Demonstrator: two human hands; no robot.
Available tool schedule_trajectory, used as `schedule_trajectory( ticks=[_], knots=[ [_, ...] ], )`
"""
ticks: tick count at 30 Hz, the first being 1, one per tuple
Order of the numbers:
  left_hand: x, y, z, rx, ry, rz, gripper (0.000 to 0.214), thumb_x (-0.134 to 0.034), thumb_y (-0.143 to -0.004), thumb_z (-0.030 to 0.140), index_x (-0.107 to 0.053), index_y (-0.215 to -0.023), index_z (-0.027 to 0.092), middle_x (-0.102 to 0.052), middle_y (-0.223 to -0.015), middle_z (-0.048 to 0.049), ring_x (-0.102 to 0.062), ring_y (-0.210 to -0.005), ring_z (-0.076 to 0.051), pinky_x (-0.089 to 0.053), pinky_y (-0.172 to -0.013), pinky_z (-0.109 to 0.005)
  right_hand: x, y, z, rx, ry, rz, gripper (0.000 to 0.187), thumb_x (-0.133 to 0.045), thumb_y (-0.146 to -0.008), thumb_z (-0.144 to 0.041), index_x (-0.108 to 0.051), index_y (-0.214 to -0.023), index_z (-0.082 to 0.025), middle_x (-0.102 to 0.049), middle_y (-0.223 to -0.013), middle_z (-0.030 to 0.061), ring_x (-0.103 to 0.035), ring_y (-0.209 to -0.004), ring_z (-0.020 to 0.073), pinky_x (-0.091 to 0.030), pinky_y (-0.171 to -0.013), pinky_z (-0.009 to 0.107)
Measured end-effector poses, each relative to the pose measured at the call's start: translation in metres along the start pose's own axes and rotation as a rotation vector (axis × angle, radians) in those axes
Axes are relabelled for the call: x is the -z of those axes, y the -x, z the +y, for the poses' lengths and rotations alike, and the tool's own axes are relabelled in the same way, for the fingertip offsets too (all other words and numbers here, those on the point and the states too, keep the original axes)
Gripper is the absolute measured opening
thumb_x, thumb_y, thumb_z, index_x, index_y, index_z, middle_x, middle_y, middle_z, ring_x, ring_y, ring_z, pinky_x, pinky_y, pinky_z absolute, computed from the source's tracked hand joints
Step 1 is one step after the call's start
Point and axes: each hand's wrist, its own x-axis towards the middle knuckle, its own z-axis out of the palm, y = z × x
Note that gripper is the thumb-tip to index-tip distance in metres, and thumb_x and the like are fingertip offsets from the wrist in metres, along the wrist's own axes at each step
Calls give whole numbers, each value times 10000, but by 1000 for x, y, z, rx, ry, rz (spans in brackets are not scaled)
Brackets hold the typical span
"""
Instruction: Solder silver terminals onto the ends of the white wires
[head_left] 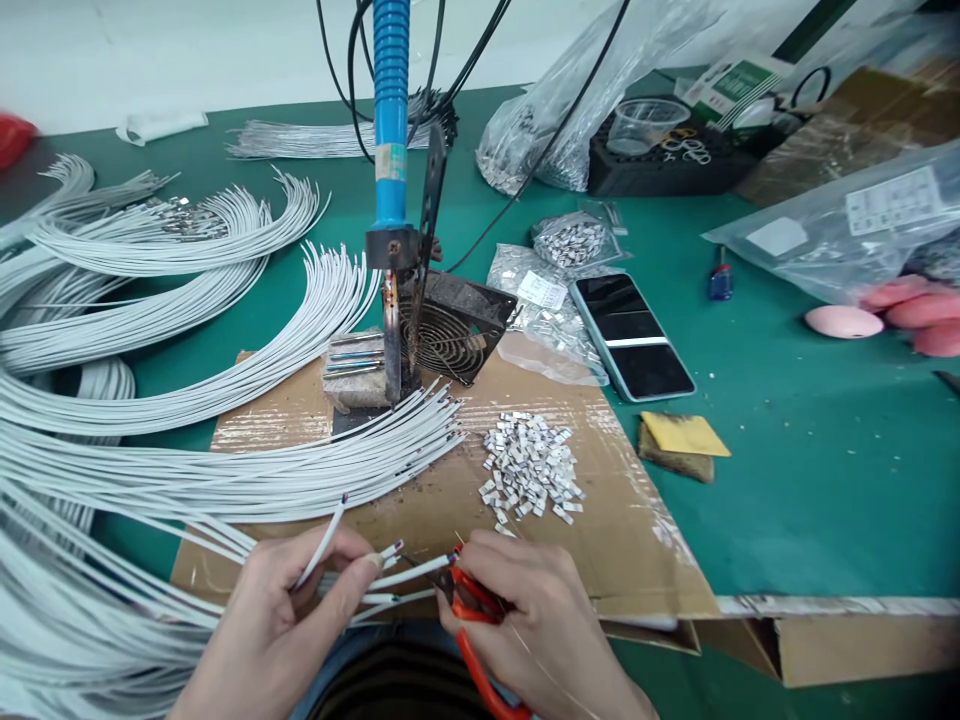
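Note:
My left hand (289, 615) pinches several white wires (390, 578) near their stripped ends, low in the head view. My right hand (529, 620) grips red-handled pliers (469, 605), whose tip meets the end of one of those wires. Just beyond lie a fan of white wires (315, 455) on a cardboard sheet (622, 500) and a heap of small metal terminals (529, 467). A soldering iron with a blue handle (391, 110) stands upright in its stand behind the cardboard.
Long bundles of white wires (150, 260) cover the left of the green table (810, 460). A small fan (454, 330), bags of terminals (559, 245), a phone (631, 335), a yellow sponge (682, 440), plastic bags and a black tray (660, 150) lie right.

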Motion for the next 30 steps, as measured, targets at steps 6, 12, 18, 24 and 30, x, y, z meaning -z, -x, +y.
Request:
schedule_trajectory(
  ticks=[6,12,18,24,30],
  knots=[
    [0,-1,1,7,26,-1,292,-644,-889,383,-695,-665,203,-566,-596,35,-403,-577,-132,-308,-542,-248,3,0,0,20,39,83,338,-554,-855,-144,-365,-583,-212,-421,-544,-51,-400,-462,81,-285,-472,233],
    [0,0,1,16,25,-9,303,-647,-889,391,-695,-656,204,-551,-591,36,-394,-581,-133,-306,-543,-247,8,-7,-6,-64,-43,15,338,-603,-889,-219,-392,-624,-209,-484,-591,-37,-449,-504,86,-316,-484,206],
    [1,0,5,37,35,-19,305,-648,-886,407,-698,-666,202,-562,-600,33,-405,-588,-132,-309,-548,-240,7,-10,-8,-80,-56,-66,361,-599,-847,-204,-308,-635,-212,-460,-571,-44,-438,-508,87,-277,-482,212],
    [-1,0,4,32,43,-22,294,-649,-886,393,-702,-673,197,-618,-630,14,-483,-619,-144,-353,-574,-235,7,-10,-7,-89,-67,-105,384,-604,-821,-192,-267,-639,-217,-431,-570,-50,-415,-503,86,-254,-480,226],
    [0,0,3,11,25,-21,291,-646,-888,380,-701,-665,201,-641,-632,7,-517,-623,-153,-379,-576,-230,7,-10,-8,-95,-87,-109,364,-585,-789,-153,-264,-629,-215,-408,-559,-55,-400,-496,84,-247,-480,229]
  ],
)
